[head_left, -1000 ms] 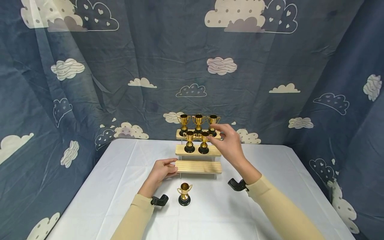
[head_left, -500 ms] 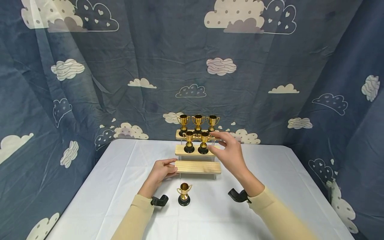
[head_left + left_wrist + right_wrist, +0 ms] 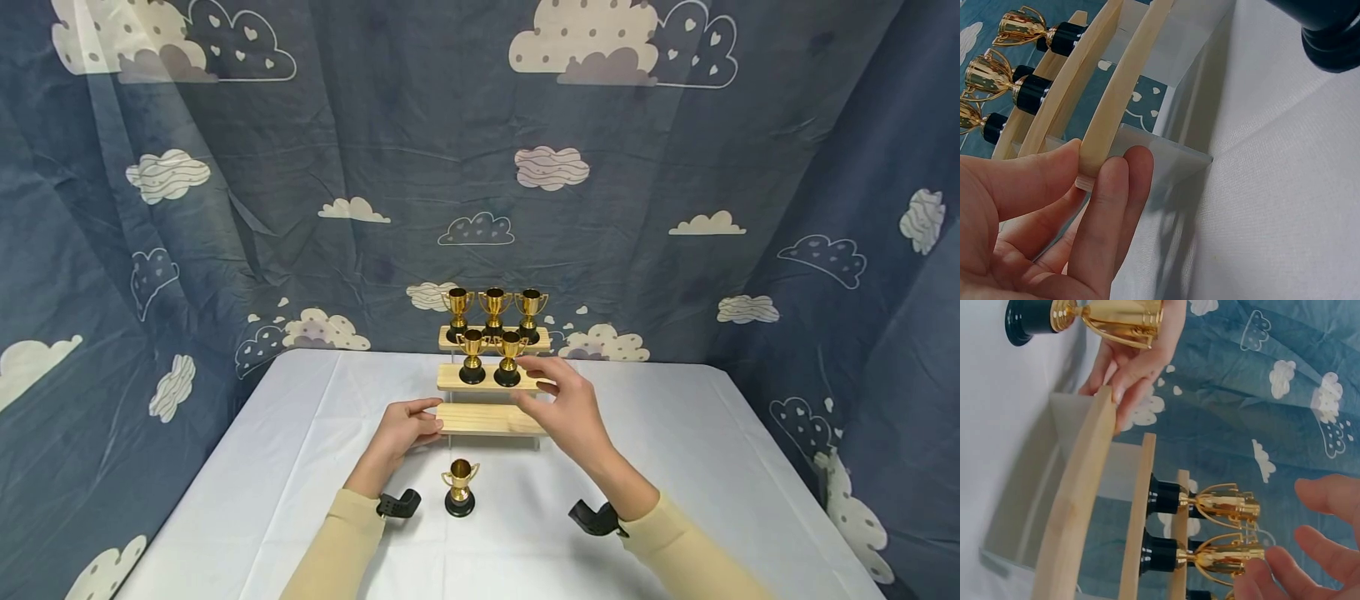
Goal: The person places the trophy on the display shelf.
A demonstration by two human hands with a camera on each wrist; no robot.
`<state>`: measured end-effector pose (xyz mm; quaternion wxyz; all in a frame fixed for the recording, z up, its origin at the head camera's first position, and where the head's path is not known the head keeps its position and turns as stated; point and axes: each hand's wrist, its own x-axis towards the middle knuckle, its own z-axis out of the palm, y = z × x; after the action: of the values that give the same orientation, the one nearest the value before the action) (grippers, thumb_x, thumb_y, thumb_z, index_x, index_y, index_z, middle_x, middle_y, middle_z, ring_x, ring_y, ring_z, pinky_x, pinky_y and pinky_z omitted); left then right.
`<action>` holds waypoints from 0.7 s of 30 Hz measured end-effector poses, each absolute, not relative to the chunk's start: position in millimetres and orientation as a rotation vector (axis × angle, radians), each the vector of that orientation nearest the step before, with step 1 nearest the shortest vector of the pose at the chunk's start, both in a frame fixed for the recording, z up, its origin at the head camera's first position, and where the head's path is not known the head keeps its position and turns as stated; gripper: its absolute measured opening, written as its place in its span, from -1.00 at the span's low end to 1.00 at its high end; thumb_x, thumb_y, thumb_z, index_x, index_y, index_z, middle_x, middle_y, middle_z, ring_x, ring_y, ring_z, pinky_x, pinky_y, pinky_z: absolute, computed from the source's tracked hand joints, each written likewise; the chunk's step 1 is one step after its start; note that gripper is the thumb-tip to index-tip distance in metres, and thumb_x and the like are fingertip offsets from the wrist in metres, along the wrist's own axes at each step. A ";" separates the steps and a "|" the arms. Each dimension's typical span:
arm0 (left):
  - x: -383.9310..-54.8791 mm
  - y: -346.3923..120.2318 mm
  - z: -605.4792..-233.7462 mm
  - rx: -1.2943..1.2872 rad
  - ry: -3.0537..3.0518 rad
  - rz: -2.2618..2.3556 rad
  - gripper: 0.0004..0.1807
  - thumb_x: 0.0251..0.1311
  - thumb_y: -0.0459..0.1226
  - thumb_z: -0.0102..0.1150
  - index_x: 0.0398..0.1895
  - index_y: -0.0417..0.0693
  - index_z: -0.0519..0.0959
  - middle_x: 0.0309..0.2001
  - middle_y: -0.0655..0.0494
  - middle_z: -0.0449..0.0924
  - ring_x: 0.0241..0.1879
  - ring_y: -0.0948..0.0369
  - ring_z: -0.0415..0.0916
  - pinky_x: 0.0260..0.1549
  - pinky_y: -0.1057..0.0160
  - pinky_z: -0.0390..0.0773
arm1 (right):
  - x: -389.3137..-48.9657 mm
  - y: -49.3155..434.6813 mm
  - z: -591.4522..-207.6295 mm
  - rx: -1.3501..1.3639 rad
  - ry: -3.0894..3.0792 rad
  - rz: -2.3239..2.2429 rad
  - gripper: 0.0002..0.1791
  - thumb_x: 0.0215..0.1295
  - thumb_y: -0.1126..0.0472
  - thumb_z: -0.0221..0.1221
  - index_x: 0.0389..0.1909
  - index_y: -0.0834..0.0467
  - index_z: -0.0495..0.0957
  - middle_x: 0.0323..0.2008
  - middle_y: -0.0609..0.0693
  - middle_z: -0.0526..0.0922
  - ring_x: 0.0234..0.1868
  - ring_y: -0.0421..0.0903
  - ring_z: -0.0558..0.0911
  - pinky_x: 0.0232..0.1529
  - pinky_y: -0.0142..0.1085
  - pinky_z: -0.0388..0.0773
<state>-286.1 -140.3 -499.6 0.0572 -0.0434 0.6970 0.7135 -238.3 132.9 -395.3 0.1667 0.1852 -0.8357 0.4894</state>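
A three-step wooden display stand with clear side panels stands at the middle of the table. My left hand [image 3: 402, 429] pinches the left end of its lowest shelf [image 3: 491, 418], thumb above and fingers below in the left wrist view. My right hand [image 3: 567, 410] is held in the air by the stand's right side, fingers loosely bent and apart, holding nothing. Nearest to it is a gold trophy cup [image 3: 507, 360] with a black base, on the middle shelf [image 3: 448, 379]. Another trophy cup [image 3: 472, 358] stands left of it. Three more line the top shelf, including the middle trophy cup [image 3: 494, 310].
One trophy cup [image 3: 460, 487] stands upright on the white tablecloth [image 3: 330, 383] in front of the stand, right of the left wrist. A dark blue curtain [image 3: 405, 125] with printed clouds hangs behind and at both sides.
My right hand has moved down and slightly toward me, away from the upper shelves. The left hand keeps its grip on the lowest shelf, and the trophy cups have stayed in place.
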 end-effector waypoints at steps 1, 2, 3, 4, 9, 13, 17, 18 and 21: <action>-286.1 -140.3 -499.6 -0.135 2.111 2.164 -0.48 0.11 -0.56 0.34 0.20 -0.27 0.60 -0.33 -0.09 0.71 -0.38 0.12 0.72 -0.27 0.18 0.76 | -237.6 133.1 -396.4 0.530 -2.379 1.401 -0.49 0.19 0.14 0.45 0.18 -0.15 0.60 0.09 -0.19 0.57 0.10 -0.19 0.55 0.17 -0.27 0.60; -286.1 -140.2 -499.5 -0.139 2.114 2.159 -0.48 0.11 -0.56 0.34 0.20 -0.26 0.60 -0.33 -0.09 0.71 -0.38 0.12 0.72 -0.27 0.18 0.76 | -236.8 133.0 -397.5 0.532 -2.380 1.409 -0.49 0.19 0.14 0.45 0.18 -0.13 0.60 0.09 -0.18 0.57 0.11 -0.17 0.56 0.16 -0.28 0.60; -286.1 -140.2 -499.3 -0.142 2.111 2.157 -0.48 0.11 -0.56 0.34 0.20 -0.25 0.60 -0.33 -0.08 0.71 -0.38 0.12 0.72 -0.27 0.18 0.76 | -235.9 132.9 -398.6 0.531 -2.381 1.417 -0.49 0.19 0.15 0.45 0.18 -0.13 0.60 0.09 -0.18 0.58 0.11 -0.16 0.56 0.16 -0.29 0.60; -285.9 -140.2 -499.3 -0.144 2.110 2.156 -0.48 0.11 -0.56 0.34 0.20 -0.25 0.60 -0.33 -0.09 0.71 -0.38 0.12 0.72 -0.27 0.18 0.76 | -234.9 132.6 -399.6 0.529 -2.385 1.419 -0.48 0.19 0.15 0.46 0.19 -0.11 0.60 0.09 -0.18 0.58 0.11 -0.15 0.57 0.15 -0.29 0.60; -285.3 -140.2 -498.9 -0.127 2.092 2.169 -0.47 0.10 -0.58 0.33 0.21 -0.29 0.58 -0.32 -0.11 0.71 -0.37 0.09 0.73 -0.25 0.16 0.76 | -229.6 130.0 -404.7 0.520 -2.401 1.439 -0.48 0.17 0.19 0.47 0.18 -0.05 0.61 0.08 -0.09 0.60 0.10 -0.11 0.58 0.15 -0.29 0.61; -285.8 -140.3 -498.5 -0.121 2.088 2.179 -0.47 0.10 -0.59 0.32 0.21 -0.30 0.58 -0.33 -0.12 0.71 -0.37 0.08 0.73 -0.25 0.15 0.76 | -225.6 127.4 -408.8 0.526 -2.404 1.462 -0.47 0.16 0.22 0.46 0.18 0.00 0.61 0.08 -0.10 0.59 0.09 -0.06 0.59 0.15 -0.29 0.61; -285.9 -140.3 -498.3 -0.120 2.101 2.175 -0.47 0.09 -0.58 0.32 0.21 -0.30 0.58 -0.34 -0.11 0.71 -0.38 0.08 0.72 -0.26 0.16 0.76 | -221.6 124.9 -414.3 0.537 -2.406 1.493 -0.47 0.16 0.23 0.47 0.18 0.03 0.62 0.06 -0.13 0.60 0.09 -0.06 0.60 0.14 -0.29 0.61; -285.9 -140.3 -498.3 -0.124 2.101 2.173 -0.47 0.09 -0.58 0.32 0.21 -0.29 0.59 -0.34 -0.11 0.71 -0.38 0.09 0.72 -0.27 0.17 0.77 | -220.6 124.2 -415.8 0.538 -2.408 1.499 -0.48 0.16 0.23 0.47 0.18 0.01 0.62 0.05 -0.14 0.60 0.08 -0.07 0.60 0.14 -0.29 0.62; -285.8 -140.6 -499.1 -0.112 2.110 2.165 -0.46 0.09 -0.58 0.33 0.21 -0.32 0.58 -0.34 -0.11 0.70 -0.39 0.10 0.72 -0.28 0.17 0.77 | -217.4 121.7 -419.8 0.537 -2.407 1.524 -0.48 0.15 0.22 0.47 0.16 -0.04 0.62 0.03 -0.19 0.60 0.07 -0.11 0.60 0.13 -0.29 0.62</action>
<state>-285.8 -140.6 -499.1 0.0582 -0.0368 0.6963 0.7145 -217.4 121.7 -419.8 0.1211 0.1840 -0.8242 0.5217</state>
